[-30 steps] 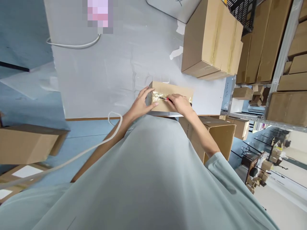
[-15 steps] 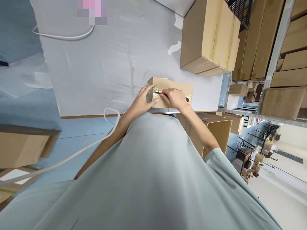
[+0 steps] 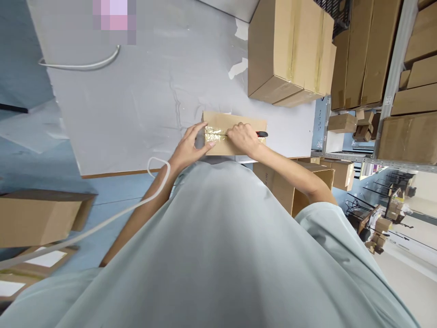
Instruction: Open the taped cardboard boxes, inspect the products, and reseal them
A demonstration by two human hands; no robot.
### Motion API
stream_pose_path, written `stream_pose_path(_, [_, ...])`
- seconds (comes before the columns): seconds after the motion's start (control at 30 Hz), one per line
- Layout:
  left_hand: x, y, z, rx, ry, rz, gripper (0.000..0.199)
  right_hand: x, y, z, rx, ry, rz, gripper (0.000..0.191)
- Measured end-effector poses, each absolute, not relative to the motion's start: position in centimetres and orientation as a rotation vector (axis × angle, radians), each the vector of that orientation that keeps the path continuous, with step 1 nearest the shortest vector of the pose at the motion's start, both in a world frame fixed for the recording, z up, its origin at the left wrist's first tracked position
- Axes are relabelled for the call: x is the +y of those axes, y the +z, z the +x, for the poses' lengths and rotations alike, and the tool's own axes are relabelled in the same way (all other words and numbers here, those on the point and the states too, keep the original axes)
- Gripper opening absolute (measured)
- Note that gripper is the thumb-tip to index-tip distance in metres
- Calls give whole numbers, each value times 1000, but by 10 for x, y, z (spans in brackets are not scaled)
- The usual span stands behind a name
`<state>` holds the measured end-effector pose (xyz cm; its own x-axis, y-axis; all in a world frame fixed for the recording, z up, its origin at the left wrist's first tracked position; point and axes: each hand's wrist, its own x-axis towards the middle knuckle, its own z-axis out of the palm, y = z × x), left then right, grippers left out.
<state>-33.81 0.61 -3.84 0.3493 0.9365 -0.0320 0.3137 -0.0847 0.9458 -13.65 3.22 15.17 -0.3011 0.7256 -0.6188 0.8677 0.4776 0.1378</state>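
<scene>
A small cardboard box (image 3: 235, 117) lies near the front edge of the table, a strip of shiny clear tape (image 3: 213, 133) running along its top. My left hand (image 3: 189, 145) grips the box's left end, thumb and forefinger spread on either side of the tape. In my closed right hand (image 3: 244, 138) is a utility knife (image 3: 262, 134), its black and red handle end sticking out to the right. The blade points left at the tape's middle seam; its tip is too small to make out clearly.
A large taped carton (image 3: 290, 54) stands at the table's back right. White cable (image 3: 112, 214) loops past my left arm. An open carton (image 3: 297, 182) sits below the table at right, beside shelves of boxes (image 3: 409, 136). More cartons (image 3: 37, 218) lie on the floor at left.
My right hand has drawn the knife rightward along the tape, and more of the tape shows behind it. My left hand stays at the box's left end. The whole view has shifted slightly.
</scene>
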Motion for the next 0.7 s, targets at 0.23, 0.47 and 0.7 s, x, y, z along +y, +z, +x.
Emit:
stream_pose_path(0.23, [-1,-34,-332,1247,743,1580,89,24,159,-56,2009,-251,1396,48])
stream_pose_path(0.47, [-8,-37,-317,1347,808,1475,83,14,179,30,1895,-324,1572,41])
stream_pose_path(0.7, [-16,-36,-296,1453,893,1392,85,24,148,-32,2256,-649,1444,48])
